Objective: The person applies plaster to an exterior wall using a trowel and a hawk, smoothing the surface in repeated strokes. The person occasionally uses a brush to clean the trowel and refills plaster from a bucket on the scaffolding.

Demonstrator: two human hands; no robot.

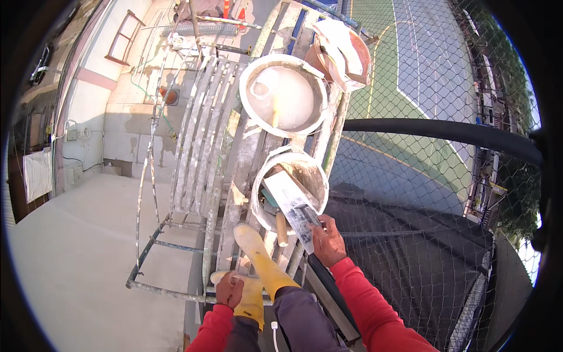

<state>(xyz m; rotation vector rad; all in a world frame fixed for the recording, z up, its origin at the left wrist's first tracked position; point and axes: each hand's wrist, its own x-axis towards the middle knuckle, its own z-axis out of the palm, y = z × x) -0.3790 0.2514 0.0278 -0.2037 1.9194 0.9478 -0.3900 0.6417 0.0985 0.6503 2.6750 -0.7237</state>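
Observation:
My right hand is closed on one end of a long plastering trowel, whose flat pale blade lies slanted over a white bucket. A dark handle shows on the trowel's upper side. Inside that bucket a wooden-handled tool leans out over the near rim, beside something green. My left hand hangs low by my yellow boots, its fingers curled; I cannot make out whether they hold anything. Farther off, a second white bucket holds pale, wet mix.
I stand on a scaffold of splattered planks with metal rails at its left and near side. A reddish bucket with a white sack stands at the far end. Wire netting runs along the right; a court lies below.

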